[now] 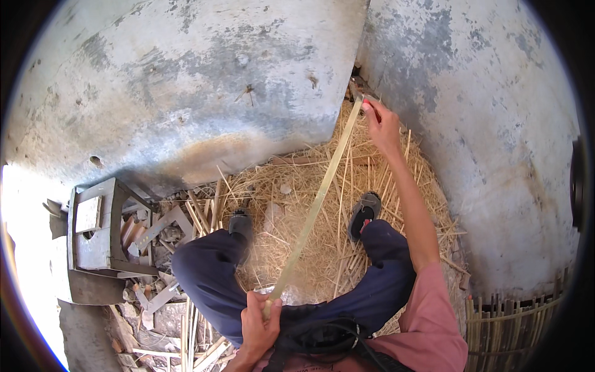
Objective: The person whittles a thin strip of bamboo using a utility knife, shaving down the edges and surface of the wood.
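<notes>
A long, flat, pale-green bamboo strip [319, 198] stretches slantwise between my hands, from near my lap up toward the wall corner. My left hand [259, 327] is closed round its near end, close to my waist. With the arm reached far out, my right hand [381, 121] pinches the strip's far end between thumb and fingers. Something small and red [366, 101] shows at those fingertips, too little of it visible to name. Beneath the strip lie heaped bamboo shavings [297, 235], between my two shoes.
Worn plastered walls [235, 68] meet in a corner ahead. On the left a wooden stool [93, 217] lies tipped among broken wood and rubble [167, 229]. A woven bamboo piece [511, 328] stands at the lower right. Loose bamboo sticks [192, 332] lie by my left leg.
</notes>
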### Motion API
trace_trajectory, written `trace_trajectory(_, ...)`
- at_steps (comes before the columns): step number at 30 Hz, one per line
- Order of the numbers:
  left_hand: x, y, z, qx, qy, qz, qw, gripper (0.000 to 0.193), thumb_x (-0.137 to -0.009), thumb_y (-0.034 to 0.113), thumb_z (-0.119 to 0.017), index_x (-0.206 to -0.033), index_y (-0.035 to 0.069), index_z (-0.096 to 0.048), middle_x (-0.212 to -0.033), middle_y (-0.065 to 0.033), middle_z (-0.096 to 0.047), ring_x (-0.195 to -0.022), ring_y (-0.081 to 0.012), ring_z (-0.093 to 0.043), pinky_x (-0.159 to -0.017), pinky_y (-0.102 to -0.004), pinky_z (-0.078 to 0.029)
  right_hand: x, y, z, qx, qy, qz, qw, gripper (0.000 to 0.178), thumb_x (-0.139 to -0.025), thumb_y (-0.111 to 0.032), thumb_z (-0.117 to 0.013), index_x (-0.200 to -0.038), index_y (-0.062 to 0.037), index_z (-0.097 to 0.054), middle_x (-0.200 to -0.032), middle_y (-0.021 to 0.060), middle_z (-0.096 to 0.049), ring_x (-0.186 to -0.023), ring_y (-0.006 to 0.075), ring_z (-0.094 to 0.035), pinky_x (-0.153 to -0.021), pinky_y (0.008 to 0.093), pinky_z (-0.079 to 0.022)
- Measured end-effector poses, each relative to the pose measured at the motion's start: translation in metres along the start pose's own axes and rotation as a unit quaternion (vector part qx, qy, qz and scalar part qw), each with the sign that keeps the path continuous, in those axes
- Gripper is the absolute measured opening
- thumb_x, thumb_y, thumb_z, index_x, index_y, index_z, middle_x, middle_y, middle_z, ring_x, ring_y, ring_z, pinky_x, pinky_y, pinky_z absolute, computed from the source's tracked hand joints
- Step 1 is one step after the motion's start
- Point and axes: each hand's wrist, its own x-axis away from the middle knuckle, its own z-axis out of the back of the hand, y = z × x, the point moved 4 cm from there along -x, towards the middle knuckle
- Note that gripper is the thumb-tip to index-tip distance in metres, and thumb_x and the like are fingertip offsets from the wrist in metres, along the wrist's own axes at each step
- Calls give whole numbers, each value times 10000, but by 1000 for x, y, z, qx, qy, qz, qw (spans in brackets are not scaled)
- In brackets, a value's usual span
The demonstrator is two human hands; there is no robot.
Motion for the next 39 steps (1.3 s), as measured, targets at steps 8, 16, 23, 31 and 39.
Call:
trace_trajectory(8,-6,-25,20,-63,69,-64,994,267,-982,144,-749,-1046,21,-521,-629,-78,-596,-477,-284,-533,-502,-391,-408,-37,102,36,89,-86,-85,989,533,-1072,-497,-610,-1223,-9,-765,-713,50,-605,-660,171,-520,-641,360,-432)
trace_trajectory(16,-43,-19,24,-50,18,-48,997,217,-1073,177,-638,-1180,5,-561,-650,-70,-635,-527,-168,-543,-538,-351,-388,40,86,10,147,-316,-87,933,622,-1064,-562,-562,-1357,-35,-715,-1053,172,-768,-952,297,-738,-853,427,-569)
trace_trajectory(23,-57,-4,18,187,-115,39,975,441,-1191,361,-366,-1251,10,-625,-597,15,-464,-484,-38,-404,-433,-218,-310,113,1,6,-341,-239,-325,849,456,-1139,-429,-514,-1342,-43,-647,-777,-42,-470,-522,19,-371,-476,219,-311)
trace_trajectory(31,-70,4,-11,295,-271,115,909,571,-1193,428,-264,-1128,-23,-608,-575,-61,-554,-394,-75,-426,-402,-230,-415,152,-95,7,-470,-231,-250,814,472,-1121,-413,-568,-1397,-32,-610,-938,44,-686,-486,-2,-350,-454,192,-289)
trace_trajectory(39,-72,14,-25,233,-273,104,928,514,-1195,403,-294,-1176,13,-628,-641,-48,-592,-439,-63,-456,-421,-224,-368,161,-97,12,-515,-195,-283,785,391,-1006,-212,-770,-1322,-11,-659,-796,2,-691,-481,6,-363,-443,229,-267)
